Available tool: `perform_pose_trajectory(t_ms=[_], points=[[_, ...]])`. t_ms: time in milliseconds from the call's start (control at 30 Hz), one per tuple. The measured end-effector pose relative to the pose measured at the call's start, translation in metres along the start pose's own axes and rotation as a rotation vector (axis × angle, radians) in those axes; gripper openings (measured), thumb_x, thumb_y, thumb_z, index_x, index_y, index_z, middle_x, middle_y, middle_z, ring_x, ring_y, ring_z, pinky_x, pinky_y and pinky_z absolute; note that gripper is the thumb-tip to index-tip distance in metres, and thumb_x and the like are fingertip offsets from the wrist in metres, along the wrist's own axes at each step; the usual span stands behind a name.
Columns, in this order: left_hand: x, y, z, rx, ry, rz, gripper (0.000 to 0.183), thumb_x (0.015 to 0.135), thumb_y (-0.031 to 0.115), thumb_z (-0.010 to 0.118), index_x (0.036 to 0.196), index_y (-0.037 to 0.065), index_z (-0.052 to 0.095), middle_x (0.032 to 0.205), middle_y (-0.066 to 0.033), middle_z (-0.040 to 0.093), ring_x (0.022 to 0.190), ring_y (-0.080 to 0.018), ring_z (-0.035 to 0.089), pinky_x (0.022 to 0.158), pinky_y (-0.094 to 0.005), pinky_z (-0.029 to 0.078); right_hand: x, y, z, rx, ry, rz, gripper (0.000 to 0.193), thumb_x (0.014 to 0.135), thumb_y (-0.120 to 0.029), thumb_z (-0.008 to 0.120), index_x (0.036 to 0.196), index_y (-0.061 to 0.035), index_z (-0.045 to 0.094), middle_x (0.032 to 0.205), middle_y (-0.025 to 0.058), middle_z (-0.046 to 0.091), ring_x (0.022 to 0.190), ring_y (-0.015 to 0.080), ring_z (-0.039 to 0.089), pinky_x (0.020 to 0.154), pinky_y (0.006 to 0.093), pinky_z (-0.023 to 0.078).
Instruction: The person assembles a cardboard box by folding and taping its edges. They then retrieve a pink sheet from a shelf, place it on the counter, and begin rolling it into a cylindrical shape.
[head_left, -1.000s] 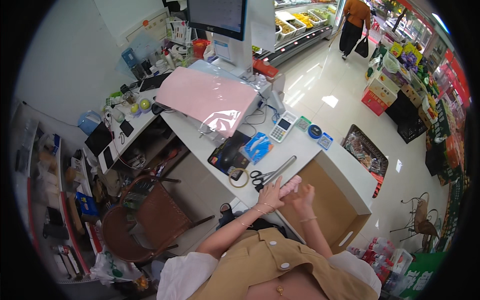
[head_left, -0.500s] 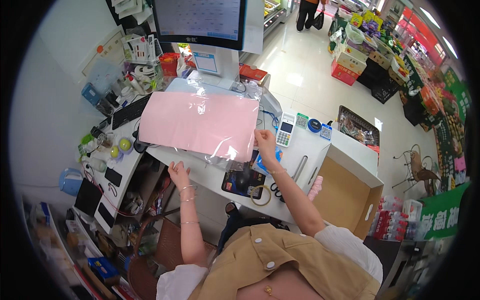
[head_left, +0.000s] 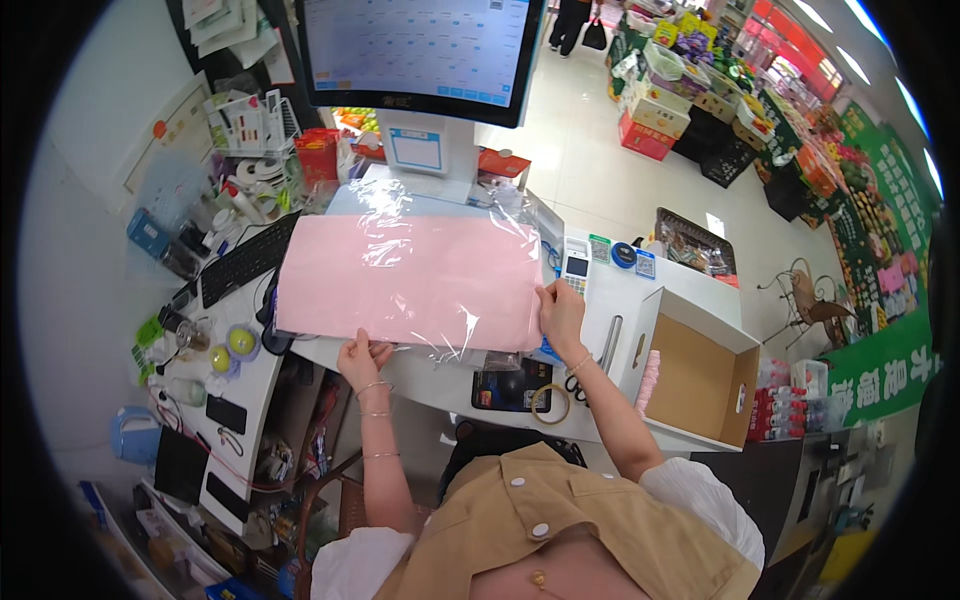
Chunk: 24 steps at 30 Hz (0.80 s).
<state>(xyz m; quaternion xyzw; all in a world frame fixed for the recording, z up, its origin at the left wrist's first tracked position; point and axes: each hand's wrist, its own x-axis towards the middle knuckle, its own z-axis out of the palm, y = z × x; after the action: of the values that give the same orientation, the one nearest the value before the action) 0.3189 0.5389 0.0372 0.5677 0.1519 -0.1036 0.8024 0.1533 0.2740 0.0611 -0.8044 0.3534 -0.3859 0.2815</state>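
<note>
A pink sheet of wrapping paper (head_left: 410, 280), with clear plastic film (head_left: 385, 196) around it, lies across the counter below the monitor. The film sticks out past its top and lower edges and reflects light. My right hand (head_left: 562, 315) pinches the sheet's right edge near the lower corner. At the lower edge, left of its middle, my left hand (head_left: 362, 360) has its fingers closed on the border, with a fingertip on top. Below the sheet lie a dark printed pad (head_left: 505, 388), a roll of tape (head_left: 550, 404) and partly hidden scissors (head_left: 574, 388).
A monitor (head_left: 415, 50) stands behind the sheet. On the right are a card terminal (head_left: 576, 266), metal tongs (head_left: 610, 342), an open cardboard box (head_left: 705, 370) and a pink string roll (head_left: 649, 382). A keyboard (head_left: 240, 265) and two green fruits (head_left: 240, 341) sit left.
My left hand has gone from just below the sheet onto its lower edge. My right hand still holds the right edge, now nearer the lower corner. The view has shifted slightly.
</note>
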Motion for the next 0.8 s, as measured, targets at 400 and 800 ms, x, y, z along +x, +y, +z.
perform_pose_trajectory(t_ms=[400, 800], points=[[0.015, 0.002, -0.002, -0.034, -0.028, -0.084, 0.028, 0.090, 0.021, 0.065, 0.087, 0.001, 0.046, 0.081, -0.0083, 0.054, 0.061, -0.0175, 0.061, 0.055, -0.0305, 0.061, 0.003, 0.023, -0.004, 0.819, -0.348, 0.661, 0.018, 0.088, -0.014, 0.065, 0.078, 0.0000, 0.060, 0.064, -0.0005, 0.056, 0.055, 0.0067, 0.048, 0.049, 0.0227, 0.038], [-0.066, -0.013, 0.035, 0.727, 0.195, 1.031, 0.048, 0.079, 0.002, 0.059, 0.126, 0.001, 0.047, 0.122, -0.0155, 0.050, 0.105, -0.0267, 0.050, 0.088, -0.0382, 0.044, -0.007, 0.026, -0.003, 0.256, -0.147, 0.258, 0.023, 0.085, -0.013, 0.063, 0.069, 0.0034, 0.061, 0.055, 0.0081, 0.061, 0.045, 0.0132, 0.059, 0.042, 0.0267, 0.044]])
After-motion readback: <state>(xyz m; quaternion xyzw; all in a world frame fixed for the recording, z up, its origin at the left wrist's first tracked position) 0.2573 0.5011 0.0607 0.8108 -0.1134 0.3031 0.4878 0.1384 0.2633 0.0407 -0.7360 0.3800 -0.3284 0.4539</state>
